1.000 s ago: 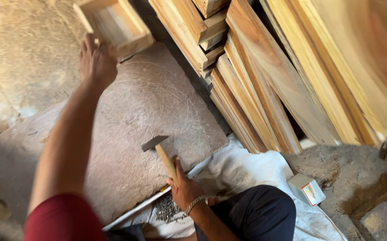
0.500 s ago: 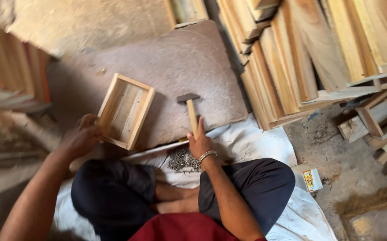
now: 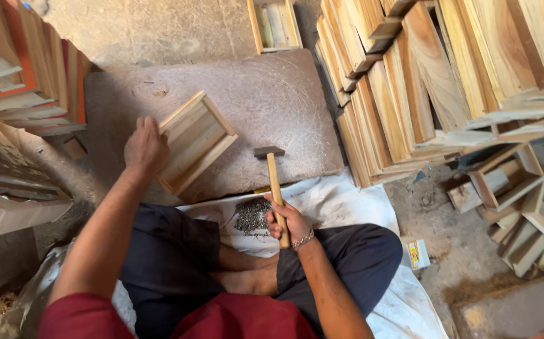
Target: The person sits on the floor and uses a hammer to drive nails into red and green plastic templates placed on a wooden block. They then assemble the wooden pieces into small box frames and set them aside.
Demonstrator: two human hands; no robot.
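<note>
Left hand gripping wooden frame at slab left edge (light, stiff); right hand clasping hammer handle.

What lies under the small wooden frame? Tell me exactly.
The wooden frame, gripped by the left hand, rests on a flat grey-brown stone slab. Slab shows through its open middle. Whatever lies under the frame's boards and the hand is covered.

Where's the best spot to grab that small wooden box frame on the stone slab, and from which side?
Probably the near left side wall of the wooden box frame, from the left, where the left hand already rests. The frame is open, so fingers can hook over that thin wall. The right hand holds the hammer, clear to the right.
</note>
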